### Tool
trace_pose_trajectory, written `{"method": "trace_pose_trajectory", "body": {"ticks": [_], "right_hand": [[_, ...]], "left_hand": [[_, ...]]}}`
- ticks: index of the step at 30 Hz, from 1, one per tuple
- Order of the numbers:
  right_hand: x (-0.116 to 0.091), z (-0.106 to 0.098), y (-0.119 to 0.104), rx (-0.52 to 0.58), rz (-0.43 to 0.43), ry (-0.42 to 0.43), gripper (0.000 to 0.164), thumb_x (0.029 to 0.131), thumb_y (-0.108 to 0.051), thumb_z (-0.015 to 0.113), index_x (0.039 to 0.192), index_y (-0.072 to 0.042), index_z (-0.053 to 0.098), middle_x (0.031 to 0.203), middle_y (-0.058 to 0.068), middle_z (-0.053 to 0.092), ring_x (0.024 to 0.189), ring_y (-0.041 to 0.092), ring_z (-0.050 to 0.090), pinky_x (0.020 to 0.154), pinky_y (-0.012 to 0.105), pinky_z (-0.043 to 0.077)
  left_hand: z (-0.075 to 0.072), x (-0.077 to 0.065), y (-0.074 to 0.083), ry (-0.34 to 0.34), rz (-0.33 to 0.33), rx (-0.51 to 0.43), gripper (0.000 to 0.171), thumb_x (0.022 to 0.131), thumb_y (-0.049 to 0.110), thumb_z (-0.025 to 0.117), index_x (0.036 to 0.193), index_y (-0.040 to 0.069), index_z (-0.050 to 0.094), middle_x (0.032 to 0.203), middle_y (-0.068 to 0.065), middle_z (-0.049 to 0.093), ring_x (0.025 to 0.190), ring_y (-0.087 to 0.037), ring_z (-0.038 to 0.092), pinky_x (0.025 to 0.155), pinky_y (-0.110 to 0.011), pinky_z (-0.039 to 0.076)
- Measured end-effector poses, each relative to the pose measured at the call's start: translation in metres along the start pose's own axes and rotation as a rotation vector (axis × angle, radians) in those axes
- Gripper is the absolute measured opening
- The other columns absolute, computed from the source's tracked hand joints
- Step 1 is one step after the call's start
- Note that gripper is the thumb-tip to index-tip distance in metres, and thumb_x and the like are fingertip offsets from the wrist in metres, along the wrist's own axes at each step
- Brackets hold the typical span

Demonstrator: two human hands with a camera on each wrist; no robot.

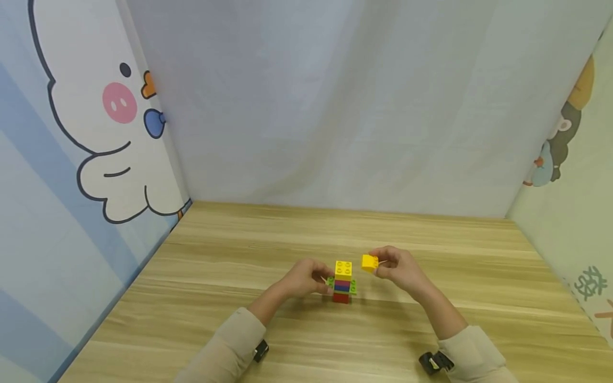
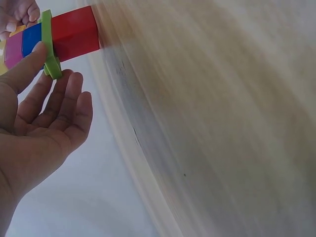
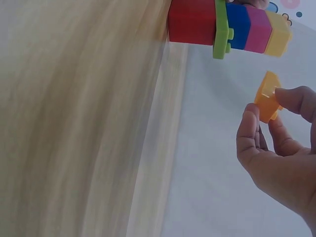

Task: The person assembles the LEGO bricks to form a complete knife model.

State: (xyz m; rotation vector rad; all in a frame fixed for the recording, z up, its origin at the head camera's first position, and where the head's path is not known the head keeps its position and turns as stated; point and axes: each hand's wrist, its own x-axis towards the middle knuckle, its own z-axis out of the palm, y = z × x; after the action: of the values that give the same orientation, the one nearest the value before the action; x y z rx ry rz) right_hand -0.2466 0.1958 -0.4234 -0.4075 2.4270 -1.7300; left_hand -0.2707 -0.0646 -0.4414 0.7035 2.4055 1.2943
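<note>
A tower of toy building bricks (image 1: 342,285) stands upright on the wooden table. From the bottom it has a red brick (image 3: 192,22), a wide green plate (image 2: 47,42), then blue, magenta and yellow bricks. My left hand (image 1: 304,277) is at the tower's left side, pinching the end of the green plate between thumb and fingers. To the right of the tower's top, my right hand (image 1: 398,268) holds a yellow-orange brick (image 3: 267,98) in the air between thumb and fingertips. That brick is tilted, its studs facing the right hand, and a gap separates it from the tower.
The wooden table (image 1: 239,234) reaches back to a pale curtain (image 1: 335,106). Cartoon-printed panels flank it at left and right. Each wrist wears a small black camera, the right one (image 1: 433,363) low over the table.
</note>
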Motion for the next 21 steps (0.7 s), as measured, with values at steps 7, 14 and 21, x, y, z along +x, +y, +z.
{"method": "trace_pose_trajectory", "body": {"ticks": [7,14,21], "right_hand": [[-0.0001,0.0036,-0.0013,0.06,-0.026,0.001,0.035,0.084,0.001,0.062,0.117,0.009,0.051,0.108,0.019,0.057,0.089,0.026,0.057,0.079,0.037,0.05],[-0.0001,0.0045,-0.004,0.107,-0.105,-0.025,0.038,0.087,-0.009,0.065,0.118,0.008,0.051,0.107,0.02,0.057,0.089,0.026,0.058,0.079,0.035,0.05],[-0.0007,0.0085,-0.0053,0.124,-0.212,-0.062,0.036,0.091,-0.009,0.061,0.121,0.007,0.053,0.108,0.019,0.057,0.092,0.029,0.059,0.078,0.034,0.051]], "left_hand": [[-0.0002,0.0,-0.002,-0.009,0.011,-0.004,0.033,0.076,0.005,0.076,0.106,-0.003,0.065,0.101,-0.011,0.065,0.083,-0.018,0.061,0.074,-0.028,0.051],[0.0002,-0.0026,-0.0016,-0.004,0.008,-0.017,0.034,0.076,0.003,0.076,0.107,-0.003,0.064,0.101,-0.011,0.065,0.084,-0.019,0.061,0.073,-0.027,0.051],[0.003,-0.0033,-0.0021,0.005,0.024,-0.047,0.034,0.075,0.001,0.075,0.107,-0.005,0.064,0.099,-0.012,0.064,0.083,-0.02,0.061,0.073,-0.027,0.051]]}}
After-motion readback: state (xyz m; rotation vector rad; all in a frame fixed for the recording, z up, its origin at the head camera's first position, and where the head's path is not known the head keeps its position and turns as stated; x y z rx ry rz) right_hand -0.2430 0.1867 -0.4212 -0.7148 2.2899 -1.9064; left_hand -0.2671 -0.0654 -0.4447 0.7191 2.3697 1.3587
